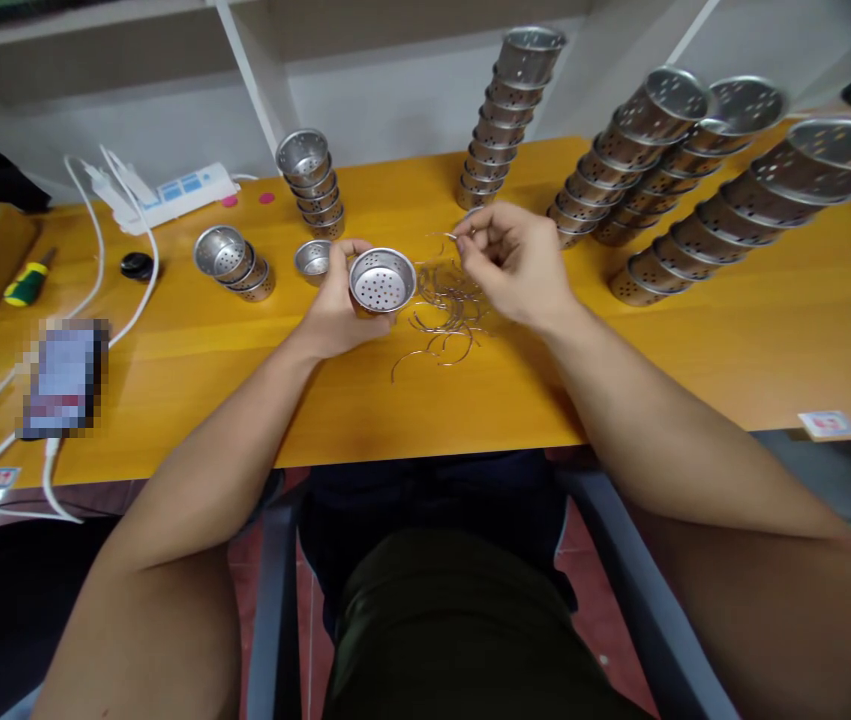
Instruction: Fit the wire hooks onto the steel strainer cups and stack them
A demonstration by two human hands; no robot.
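Observation:
My left hand [339, 315] is wrapped round a small perforated metal cup [382, 282], its open top tilted toward me. To the right, my right hand [515, 260] pinches a thin curved wire [440, 236] between thumb and forefinger. Below and between the hands, a loose pile of curved wires [449, 310] lies on the tabletop. A single metal cup [312, 260] sits just behind my left hand, partly hidden by it.
Stacks of perforated cups stand at left [234, 262], back [314, 185], back centre [507, 115] and right [740, 215]. On the left of the orange table [335, 420] are a phone [65, 380], white cables, a power strip [177, 200] and a screwdriver [27, 283].

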